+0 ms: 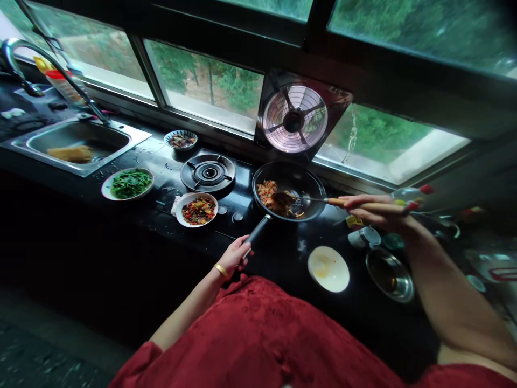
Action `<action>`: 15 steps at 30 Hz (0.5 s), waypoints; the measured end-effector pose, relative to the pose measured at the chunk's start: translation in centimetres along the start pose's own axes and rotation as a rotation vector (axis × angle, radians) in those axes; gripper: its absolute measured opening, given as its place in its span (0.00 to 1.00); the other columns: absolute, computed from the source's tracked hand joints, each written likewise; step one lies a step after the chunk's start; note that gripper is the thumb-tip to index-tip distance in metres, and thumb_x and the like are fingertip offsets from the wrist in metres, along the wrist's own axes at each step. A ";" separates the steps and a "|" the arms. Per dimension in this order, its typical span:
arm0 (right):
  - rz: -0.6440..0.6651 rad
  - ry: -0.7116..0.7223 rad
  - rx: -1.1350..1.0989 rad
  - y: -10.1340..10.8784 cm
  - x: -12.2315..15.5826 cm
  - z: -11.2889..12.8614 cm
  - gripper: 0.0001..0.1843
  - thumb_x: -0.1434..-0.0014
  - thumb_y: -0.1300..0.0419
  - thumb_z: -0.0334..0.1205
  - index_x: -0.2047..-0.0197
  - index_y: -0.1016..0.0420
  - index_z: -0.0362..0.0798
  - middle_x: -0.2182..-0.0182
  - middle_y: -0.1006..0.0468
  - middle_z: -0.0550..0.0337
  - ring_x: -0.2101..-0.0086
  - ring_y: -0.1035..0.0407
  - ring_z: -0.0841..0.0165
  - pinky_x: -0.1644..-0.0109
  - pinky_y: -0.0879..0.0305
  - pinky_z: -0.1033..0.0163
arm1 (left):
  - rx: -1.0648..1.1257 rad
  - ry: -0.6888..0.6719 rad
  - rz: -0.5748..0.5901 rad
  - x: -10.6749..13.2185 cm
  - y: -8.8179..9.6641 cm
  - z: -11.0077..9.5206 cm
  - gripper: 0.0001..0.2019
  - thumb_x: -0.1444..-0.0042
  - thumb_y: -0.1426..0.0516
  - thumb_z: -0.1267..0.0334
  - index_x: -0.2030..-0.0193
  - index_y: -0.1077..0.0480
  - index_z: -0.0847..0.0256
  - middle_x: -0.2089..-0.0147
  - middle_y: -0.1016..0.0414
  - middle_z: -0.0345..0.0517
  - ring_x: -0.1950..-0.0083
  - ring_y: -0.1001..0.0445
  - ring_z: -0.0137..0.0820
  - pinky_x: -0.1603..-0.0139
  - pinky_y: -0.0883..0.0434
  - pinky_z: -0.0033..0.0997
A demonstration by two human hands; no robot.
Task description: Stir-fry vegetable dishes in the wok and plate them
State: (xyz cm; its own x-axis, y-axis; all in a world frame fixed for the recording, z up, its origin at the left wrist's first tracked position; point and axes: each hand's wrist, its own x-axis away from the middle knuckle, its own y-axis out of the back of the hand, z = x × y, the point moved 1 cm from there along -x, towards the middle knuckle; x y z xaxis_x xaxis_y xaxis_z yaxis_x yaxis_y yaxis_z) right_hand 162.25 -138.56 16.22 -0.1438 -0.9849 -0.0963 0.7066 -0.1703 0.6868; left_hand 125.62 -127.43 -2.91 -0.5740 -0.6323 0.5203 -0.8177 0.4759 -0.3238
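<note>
A dark wok (313,180) sits on the right side of the stove, with its black handle (258,230) pointing toward me. My left hand (237,253) is wrapped round that handle. In my right hand (371,210) is a long spatula (337,201) with a wooden handle. Its dark head rests inside the wok, against the food (266,191). The food is orange-brown pieces gathered mostly at the wok's left, with some bits near the bottom right. What burns under the wok is hidden.
Left of the wok are a bare burner (210,172), a plate of mixed chopped food (197,210), a plate of greens (131,184), a patterned bowl (180,140) and a sink (137,141). On the right stand a white bowl (335,272), a metal bowl (406,288) and a small canister (357,238). Behind is a fan (294,119).
</note>
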 end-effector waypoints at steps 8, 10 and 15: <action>0.162 0.004 0.040 -2.1 1.3 3.0 0.14 0.45 0.36 0.54 0.60 0.19 0.56 0.55 0.18 0.57 0.59 0.23 0.56 0.58 0.22 0.55 | -0.027 -0.013 0.001 0.0 -0.1 -0.1 0.28 0.42 0.42 0.57 0.37 0.42 0.65 0.72 0.29 0.39 0.85 0.41 0.19 0.89 0.50 0.17; 0.066 0.042 0.079 -3.8 -0.2 2.3 0.15 0.46 0.36 0.53 0.61 0.19 0.52 0.59 0.17 0.56 0.63 0.23 0.59 0.60 0.23 0.57 | -0.024 -0.011 0.002 -0.1 -0.1 -0.2 0.27 0.42 0.42 0.58 0.38 0.42 0.64 0.72 0.29 0.39 0.85 0.40 0.19 0.89 0.50 0.17; -0.144 0.000 0.129 -4.4 -1.7 4.5 0.14 0.43 0.39 0.50 0.62 0.21 0.49 0.69 0.18 0.58 0.76 0.30 0.71 0.74 0.32 0.67 | -0.031 0.016 -0.009 0.2 -0.3 -0.3 0.21 0.38 0.47 0.63 0.39 0.41 0.64 0.73 0.29 0.39 0.85 0.41 0.20 0.89 0.51 0.17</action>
State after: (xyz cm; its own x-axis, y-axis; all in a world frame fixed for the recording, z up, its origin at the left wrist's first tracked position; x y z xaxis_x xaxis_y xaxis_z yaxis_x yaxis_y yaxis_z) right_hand 156.30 -135.98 16.60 -0.2372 -0.9507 -0.2000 0.5844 -0.3041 0.7524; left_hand 125.77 -127.45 -2.47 -0.5659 -0.6266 0.5359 -0.8208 0.4893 -0.2948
